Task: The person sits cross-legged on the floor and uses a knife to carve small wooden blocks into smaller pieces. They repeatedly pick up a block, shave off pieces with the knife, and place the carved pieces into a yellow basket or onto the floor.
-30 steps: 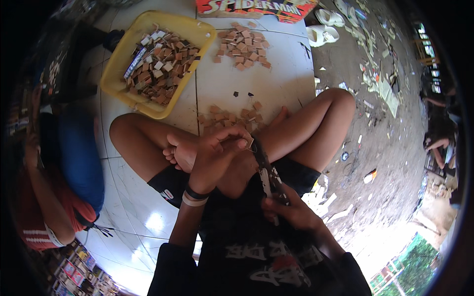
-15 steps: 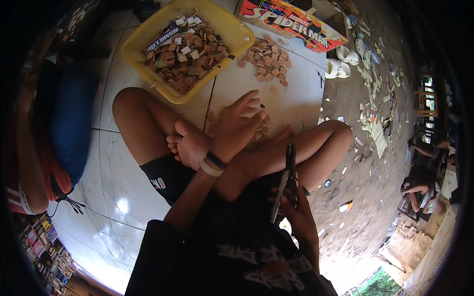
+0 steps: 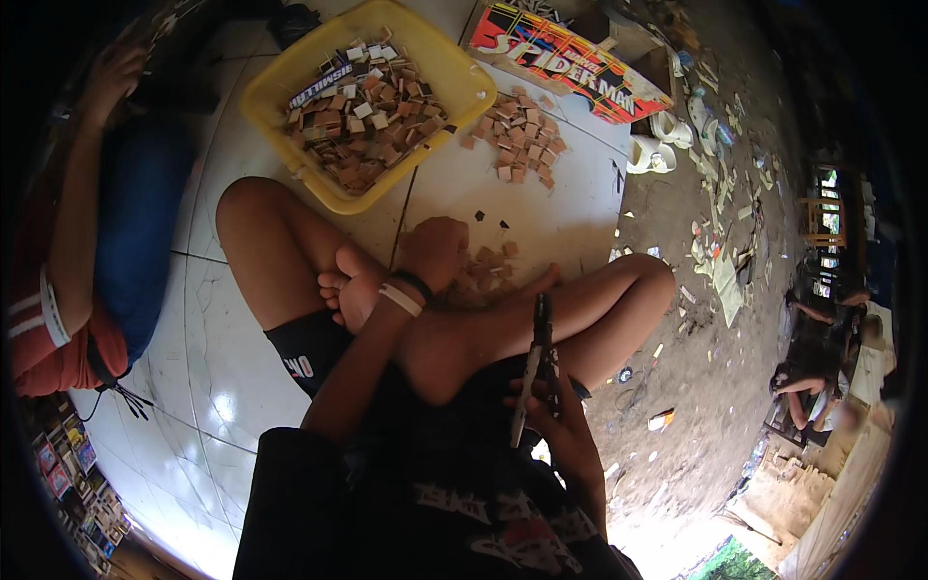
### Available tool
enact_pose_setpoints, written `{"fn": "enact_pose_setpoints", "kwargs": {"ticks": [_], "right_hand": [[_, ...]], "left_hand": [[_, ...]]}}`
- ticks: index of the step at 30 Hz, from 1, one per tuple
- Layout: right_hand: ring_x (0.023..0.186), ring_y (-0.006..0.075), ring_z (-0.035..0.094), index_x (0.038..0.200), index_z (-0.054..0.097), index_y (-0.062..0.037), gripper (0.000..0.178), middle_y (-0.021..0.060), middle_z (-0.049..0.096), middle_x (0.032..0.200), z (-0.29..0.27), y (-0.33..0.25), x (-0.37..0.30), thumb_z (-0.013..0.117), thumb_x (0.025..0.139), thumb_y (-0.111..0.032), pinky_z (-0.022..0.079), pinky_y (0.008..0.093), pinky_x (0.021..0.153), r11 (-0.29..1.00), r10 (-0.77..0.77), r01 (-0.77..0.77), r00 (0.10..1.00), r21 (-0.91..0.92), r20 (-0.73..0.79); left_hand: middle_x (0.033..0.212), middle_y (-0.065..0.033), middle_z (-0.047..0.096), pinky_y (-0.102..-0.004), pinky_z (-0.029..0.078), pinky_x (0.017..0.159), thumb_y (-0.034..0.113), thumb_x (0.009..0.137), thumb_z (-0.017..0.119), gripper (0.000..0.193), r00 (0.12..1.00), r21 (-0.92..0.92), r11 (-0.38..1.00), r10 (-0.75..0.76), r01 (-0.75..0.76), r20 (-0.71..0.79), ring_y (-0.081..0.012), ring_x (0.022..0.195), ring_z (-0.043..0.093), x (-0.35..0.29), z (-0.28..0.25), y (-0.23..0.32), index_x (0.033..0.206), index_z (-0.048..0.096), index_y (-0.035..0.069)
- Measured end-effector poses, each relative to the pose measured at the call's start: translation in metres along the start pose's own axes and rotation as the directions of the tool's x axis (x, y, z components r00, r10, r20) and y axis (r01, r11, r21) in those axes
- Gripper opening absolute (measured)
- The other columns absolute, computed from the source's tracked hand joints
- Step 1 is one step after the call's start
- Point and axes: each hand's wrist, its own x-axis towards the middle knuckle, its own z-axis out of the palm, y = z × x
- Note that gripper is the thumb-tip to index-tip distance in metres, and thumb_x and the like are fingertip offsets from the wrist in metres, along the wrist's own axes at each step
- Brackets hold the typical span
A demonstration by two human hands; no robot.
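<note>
My left hand [image 3: 435, 253], with bands on its wrist, is bent down at the edge of a small heap of brown square tiles [image 3: 488, 271] in front of my crossed legs. Its back faces up and hides the fingers, so what they hold, if anything, does not show. In my right hand [image 3: 563, 421], beside my right thigh, is a dark metal tool like long pliers [image 3: 537, 362], held upright with its two arms slightly apart. Farther off, a yellow plastic basin [image 3: 271, 145] holds many brown and pale square pieces. A second tile pile [image 3: 522, 135] lies right of it.
A colourful printed panel [image 3: 570, 63] on a box stands at the far right. White containers [image 3: 652, 155] sit by the tiled floor's edge, and scraps litter the bare ground [image 3: 677, 319]. Another person in blue trousers [image 3: 155, 213] sits close on the left.
My left hand has gone from spread fingers above the small heap to bent down at its left edge. The pliers-like tool has shifted slightly left. The person at left has raised a hand.
</note>
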Motion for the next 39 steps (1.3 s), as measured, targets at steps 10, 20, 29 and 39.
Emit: {"fn": "enact_pose_setpoints", "kwargs": {"ticks": [10, 20, 29, 39], "right_hand": [[0.118, 0.0260, 0.068, 0.168, 0.027, -0.0086, 0.073, 0.0179, 0.063, 0.133, 0.003, -0.003, 0.002, 0.065, 0.107, -0.018, 0.053, 0.0392, 0.102, 1.000, 0.024, -0.025, 1.000, 0.009, 0.017], [0.117, 0.0254, 0.069, 0.169, 0.026, -0.0085, 0.073, 0.0176, 0.063, 0.133, 0.004, -0.001, 0.006, 0.064, 0.107, -0.017, 0.053, 0.0389, 0.103, 1.000, -0.023, 0.023, 0.999, 0.013, 0.039], [0.116, 0.0251, 0.069, 0.168, 0.027, -0.0077, 0.071, 0.0176, 0.064, 0.131, 0.001, 0.003, 0.006, 0.064, 0.107, -0.016, 0.055, 0.0381, 0.101, 0.999, -0.028, 0.028, 0.999, 0.025, 0.027], [0.113, 0.0234, 0.070, 0.168, 0.027, -0.0076, 0.071, 0.0173, 0.065, 0.130, 0.000, 0.004, 0.007, 0.063, 0.107, -0.014, 0.055, 0.0383, 0.101, 1.000, -0.021, 0.021, 0.999, 0.018, 0.028]], "left_hand": [[0.093, -0.0094, 0.080, -0.0297, 0.059, 0.074, 0.004, 0.088, 0.080, 0.015, 0.965, -0.639, 0.748, 0.005, -0.178, -0.263, -0.0179, 0.080, 0.076, -0.038, -0.033, 0.017, 0.103, 0.082, 0.005], [0.099, -0.0069, 0.080, -0.0242, 0.058, 0.077, 0.001, 0.094, 0.077, 0.022, 0.975, -0.695, 0.712, -0.068, -0.102, -0.212, -0.0116, 0.087, 0.075, -0.064, -0.006, 0.031, 0.116, 0.077, 0.001], [0.098, -0.0050, 0.077, -0.0284, 0.057, 0.082, 0.001, 0.090, 0.077, 0.028, 0.995, -0.646, 0.762, 0.095, -0.044, 0.044, -0.0123, 0.091, 0.073, -0.062, -0.018, 0.018, 0.118, 0.075, 0.003], [0.094, -0.0118, 0.074, -0.0428, 0.055, 0.087, 0.002, 0.086, 0.070, 0.021, 0.850, -0.177, 0.896, 0.443, -0.407, 0.285, -0.0330, 0.096, 0.071, -0.045, -0.013, 0.000, 0.105, 0.078, 0.006]]}}
